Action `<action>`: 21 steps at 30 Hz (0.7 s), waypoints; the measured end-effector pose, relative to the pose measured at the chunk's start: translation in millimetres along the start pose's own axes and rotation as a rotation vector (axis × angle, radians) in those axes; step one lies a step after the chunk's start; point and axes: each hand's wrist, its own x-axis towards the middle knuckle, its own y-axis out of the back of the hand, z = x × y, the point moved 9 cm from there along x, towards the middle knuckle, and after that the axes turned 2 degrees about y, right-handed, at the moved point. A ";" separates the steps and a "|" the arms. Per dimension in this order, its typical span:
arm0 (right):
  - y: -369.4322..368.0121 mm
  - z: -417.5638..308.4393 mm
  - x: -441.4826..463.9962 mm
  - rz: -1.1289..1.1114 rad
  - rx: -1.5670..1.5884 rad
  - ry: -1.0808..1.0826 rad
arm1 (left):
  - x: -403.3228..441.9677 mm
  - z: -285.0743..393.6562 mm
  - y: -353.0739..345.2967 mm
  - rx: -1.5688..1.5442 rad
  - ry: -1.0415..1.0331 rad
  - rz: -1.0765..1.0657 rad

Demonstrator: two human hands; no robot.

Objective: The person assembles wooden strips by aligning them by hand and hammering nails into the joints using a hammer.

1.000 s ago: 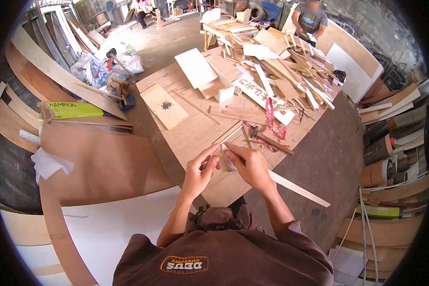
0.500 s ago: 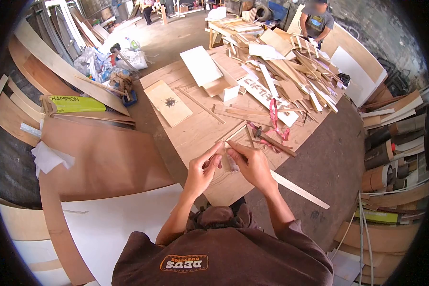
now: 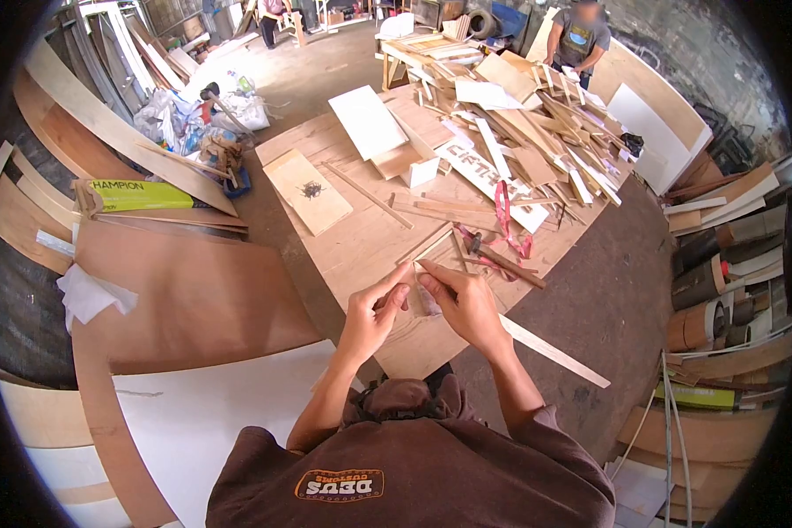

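Note:
My left hand (image 3: 374, 315) and my right hand (image 3: 459, 304) meet over the near part of the plywood tabletop (image 3: 312, 238). Both are closed, with fingertips pinching where thin wooden strips (image 3: 433, 245) come together. Those strips form an angled, frame-like shape; the fingers hide the joint itself. From behind my right wrist a pale wooden strip (image 3: 554, 350) juts out past the table edge; whether it joins the others I cannot tell. A hammer (image 3: 506, 262) lies just right of the strips, beside a tangled red ribbon (image 3: 503, 211).
A board with a pile of small dark nails (image 3: 311, 189) lies to the left. Wood offcuts (image 3: 537, 132) are heaped at the back right, where a co-worker (image 3: 578, 40) stands. Large brown sheets (image 3: 185, 290) lean at my left; rolls and boards (image 3: 700, 290) line the right.
My hands keep the same pinch at the same spot. The view has shifted very slightly. In the back, the co-worker's hands and a distant person have moved a little.

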 end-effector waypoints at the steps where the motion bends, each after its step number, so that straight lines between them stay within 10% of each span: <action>1: -0.2 -0.1 -0.4 0.000 -0.007 0.009 | -0.1 0.6 0.2 0.003 -0.012 -0.001; 21: -13.7 -6.6 -14.7 -0.033 -0.036 -0.002 | -19.1 -3.7 4.6 0.110 -0.157 0.028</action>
